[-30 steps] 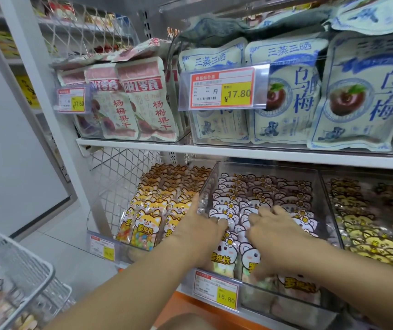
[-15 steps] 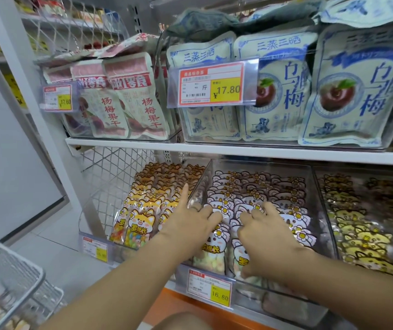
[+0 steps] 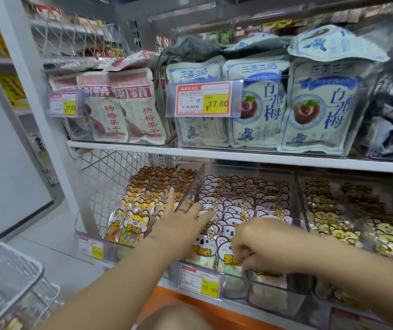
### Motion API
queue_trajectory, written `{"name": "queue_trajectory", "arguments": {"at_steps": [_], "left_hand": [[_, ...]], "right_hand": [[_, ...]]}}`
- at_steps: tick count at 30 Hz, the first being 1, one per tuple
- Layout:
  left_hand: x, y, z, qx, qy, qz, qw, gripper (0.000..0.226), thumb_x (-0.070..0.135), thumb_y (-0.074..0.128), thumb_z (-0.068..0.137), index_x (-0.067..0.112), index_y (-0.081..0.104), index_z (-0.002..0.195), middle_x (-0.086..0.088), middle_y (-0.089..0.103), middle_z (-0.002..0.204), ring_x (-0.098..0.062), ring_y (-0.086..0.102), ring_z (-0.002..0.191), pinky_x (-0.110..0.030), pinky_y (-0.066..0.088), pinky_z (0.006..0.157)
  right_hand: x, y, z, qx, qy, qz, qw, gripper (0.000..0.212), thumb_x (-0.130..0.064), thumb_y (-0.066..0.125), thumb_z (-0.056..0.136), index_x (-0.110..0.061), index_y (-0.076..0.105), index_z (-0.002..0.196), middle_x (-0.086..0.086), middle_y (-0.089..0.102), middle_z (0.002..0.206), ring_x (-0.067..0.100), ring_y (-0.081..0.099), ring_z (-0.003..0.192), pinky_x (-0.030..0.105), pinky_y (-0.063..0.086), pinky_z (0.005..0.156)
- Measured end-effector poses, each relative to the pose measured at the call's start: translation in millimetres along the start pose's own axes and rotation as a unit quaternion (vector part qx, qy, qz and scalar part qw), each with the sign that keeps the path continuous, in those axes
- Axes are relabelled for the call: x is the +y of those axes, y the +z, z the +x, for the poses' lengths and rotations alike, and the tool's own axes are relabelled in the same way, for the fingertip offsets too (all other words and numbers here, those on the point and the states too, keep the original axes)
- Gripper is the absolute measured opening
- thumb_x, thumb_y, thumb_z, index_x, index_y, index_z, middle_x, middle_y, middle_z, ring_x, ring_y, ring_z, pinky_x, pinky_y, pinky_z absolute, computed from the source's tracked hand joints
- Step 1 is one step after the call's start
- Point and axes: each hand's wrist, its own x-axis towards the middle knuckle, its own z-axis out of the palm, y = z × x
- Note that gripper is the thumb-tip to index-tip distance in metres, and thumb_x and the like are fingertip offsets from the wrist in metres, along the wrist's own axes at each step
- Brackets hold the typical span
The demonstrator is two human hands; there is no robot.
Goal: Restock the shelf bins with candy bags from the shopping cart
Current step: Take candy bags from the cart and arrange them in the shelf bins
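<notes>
A clear middle bin (image 3: 278, 303) on the lower shelf holds rows of white koala-print candy bags (image 3: 243, 206). My left hand (image 3: 181, 225) lies flat on those bags near the bin's left wall, fingers straight and thumb raised. My right hand (image 3: 259, 246) sits at the front row, fingers curled down onto a front koala bag (image 3: 226, 258); whether it pinches the bag is unclear. To the left is a bin of orange fox-print bags (image 3: 133, 225). On the right a bin holds yellow cat-print bags (image 3: 347, 222). The wire shopping cart (image 3: 10, 282) is at lower left.
The upper shelf (image 3: 238, 156) carries bins of pink plum bags (image 3: 124, 110) and blue-white plum bags (image 3: 309, 106) with a 17.80 price tag (image 3: 205, 98). A 16.80 tag (image 3: 200, 279) hangs on the middle bin's front. A white upright (image 3: 40, 110) stands at left.
My right hand has drawn back toward the bin's front and its fingers have curled down. My left hand stays flat on the koala bags. The view has shifted slightly.
</notes>
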Motion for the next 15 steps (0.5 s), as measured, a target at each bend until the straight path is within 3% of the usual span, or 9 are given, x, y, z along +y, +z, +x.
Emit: {"name": "queue_trajectory", "arguments": {"at_steps": [2, 5, 8, 11, 15], "left_hand": [[5, -4, -2, 0.008, 0.004, -0.012, 1.0, 0.095, 0.033, 0.068, 0.092, 0.03, -0.001, 0.158, -0.007, 0.021, 0.153, -0.034, 0.024, 0.146, -0.071, -0.012, 0.113], [8, -6, -6, 0.019, 0.006, -0.012, 1.0, 0.086, 0.018, 0.06, 0.095, 0.032, 0.003, 0.158, -0.008, 0.03, 0.148, -0.036, 0.034, 0.14, -0.071, -0.014, 0.112], [9, -4, -11, 0.024, 0.004, -0.023, 0.999, 0.088, 0.009, 0.056, 0.094, 0.032, 0.001, 0.158, -0.01, 0.032, 0.148, -0.036, 0.039, 0.137, -0.072, -0.016, 0.111], [5, -4, -20, 0.039, -0.008, -0.071, 0.997, 0.082, 0.031, 0.062, 0.096, 0.034, 0.008, 0.158, -0.004, 0.029, 0.154, -0.031, 0.038, 0.14, -0.071, -0.011, 0.113], [-15, -16, -60, 0.109, -0.049, -0.183, 0.976, 0.066, 0.049, 0.056, 0.096, 0.04, 0.022, 0.152, 0.01, 0.032, 0.151, -0.019, 0.045, 0.135, -0.055, 0.004, 0.122]], "right_hand": [[-2, 14, 4, -0.061, -0.014, -0.027, 0.998, 0.013, -0.017, 0.059, 0.086, -0.02, 0.068, 0.095, 0.004, 0.069, 0.097, 0.031, 0.062, 0.093, 0.034, 0.049, 0.07], [2, 14, 4, -0.071, 0.016, -0.032, 0.997, 0.035, -0.014, 0.059, 0.091, -0.027, 0.069, 0.122, 0.0, 0.069, 0.121, 0.028, 0.062, 0.112, 0.035, 0.051, 0.085], [-3, 12, 4, -0.079, 0.009, -0.035, 0.996, 0.04, -0.019, 0.061, 0.091, -0.031, 0.064, 0.129, -0.003, 0.068, 0.119, 0.026, 0.062, 0.11, 0.033, 0.05, 0.086], [-15, -3, 1, -0.031, 0.011, -0.015, 0.999, 0.035, -0.03, 0.062, 0.09, -0.033, 0.063, 0.125, -0.009, 0.065, 0.094, 0.022, 0.06, 0.097, 0.031, 0.048, 0.076], [-44, -33, 11, 0.089, -0.016, 0.051, 0.995, 0.031, -0.04, 0.06, 0.09, -0.038, 0.065, 0.121, -0.008, 0.07, 0.102, 0.016, 0.063, 0.094, 0.032, 0.052, 0.079]]}}
